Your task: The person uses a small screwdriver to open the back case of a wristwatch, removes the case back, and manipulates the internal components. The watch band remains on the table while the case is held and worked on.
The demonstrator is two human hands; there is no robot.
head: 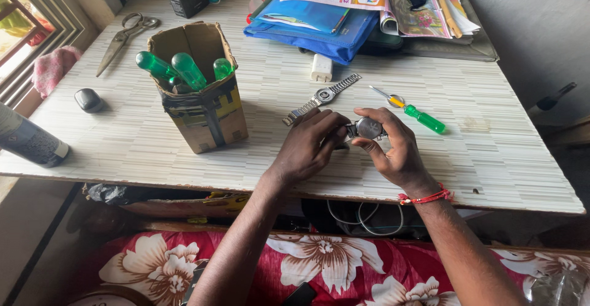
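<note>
Both hands meet over the pale striped table (pixel 491 158) near its front edge. My right hand (pixel 396 149) pinches a round silver watch case (pixel 369 128) between thumb and fingers. My left hand (pixel 307 146) is curled against the left side of the same watch case, fingertips touching it. Just behind the hands lies a second wristwatch with a metal link band (pixel 322 97), flat on the table. A small screwdriver with a green handle (pixel 421 117) lies to the right of it, tip pointing back left. A red thread bracelet circles my right wrist.
A taped cardboard box (pixel 203 106) holding green-handled screwdrivers stands at left. Scissors (pixel 123 39), a small black object (pixel 88 99), a cylindrical can (pixel 27 140), a white charger (pixel 321 67), and a blue folder with papers (pixel 319 23) sit around the table. Floral red cloth (pixel 307 263) covers my lap.
</note>
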